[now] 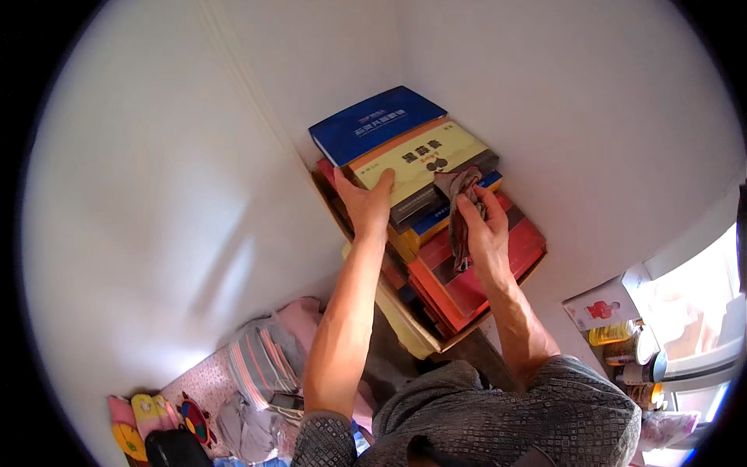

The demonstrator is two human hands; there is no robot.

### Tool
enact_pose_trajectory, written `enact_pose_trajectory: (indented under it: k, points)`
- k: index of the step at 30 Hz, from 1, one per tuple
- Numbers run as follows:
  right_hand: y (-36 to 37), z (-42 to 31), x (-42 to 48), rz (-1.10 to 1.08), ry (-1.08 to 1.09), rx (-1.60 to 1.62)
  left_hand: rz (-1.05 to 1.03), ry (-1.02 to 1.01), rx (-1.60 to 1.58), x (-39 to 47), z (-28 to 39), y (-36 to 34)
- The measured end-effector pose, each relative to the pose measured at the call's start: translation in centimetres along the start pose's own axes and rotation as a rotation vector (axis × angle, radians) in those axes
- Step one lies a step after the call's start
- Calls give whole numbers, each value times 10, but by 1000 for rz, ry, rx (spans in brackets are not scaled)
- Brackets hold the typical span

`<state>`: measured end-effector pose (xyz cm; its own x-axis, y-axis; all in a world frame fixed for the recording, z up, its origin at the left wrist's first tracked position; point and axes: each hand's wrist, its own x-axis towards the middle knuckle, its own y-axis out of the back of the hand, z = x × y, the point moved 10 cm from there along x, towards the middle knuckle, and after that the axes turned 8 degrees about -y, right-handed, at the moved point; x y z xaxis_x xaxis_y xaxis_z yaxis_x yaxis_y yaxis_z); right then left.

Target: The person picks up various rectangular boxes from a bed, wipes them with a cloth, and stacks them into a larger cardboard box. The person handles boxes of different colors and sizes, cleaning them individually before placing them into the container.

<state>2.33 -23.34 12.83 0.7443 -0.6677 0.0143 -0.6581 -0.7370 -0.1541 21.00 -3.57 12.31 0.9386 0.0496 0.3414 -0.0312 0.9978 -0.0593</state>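
My left hand (369, 201) lies on the left end of a cream and dark printed box (423, 157), thumb on its top face. In my right hand (487, 227) is a crumpled grey-brown cloth (461, 204), which hangs by the near edge of that box. A blue box (378, 124) rests at the far side of the pile. Beneath the cream box shows a blue and yellow box (432, 223). Red boxes (525, 239) lie nearer to me, in a large open cardboard carton (430, 341).
White walls meet in a corner behind the carton. At lower left, a bed (201, 376) holds folded clothes, a black bag (178, 449) and plush items. Jars (630, 350) and a white box (604, 303) stand by a bright window at right.
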Motion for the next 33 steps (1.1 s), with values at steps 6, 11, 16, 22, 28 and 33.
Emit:
enact_pose_trajectory:
  k: [6, 11, 16, 22, 28, 33]
  points:
    - [5, 5, -6, -5, -106, 78, -160, -139, 40, -56, 35, -12]
    - [4, 7, -8, 24, -76, 104, -156, -292, 44, -55, 36, -20]
    - [3, 8, -1, 25, -81, 163, -123, -358, 117, -47, 39, -27]
    - [-18, -1, -38, -11, -100, 340, -133, -403, 202, -55, 50, 9]
    - [-69, 33, -142, -167, -330, 370, -125, 47, -38, -185, 34, 119]
    - [-141, 111, -232, -864, -578, 196, 270, 277, -101, -308, -20, 229]
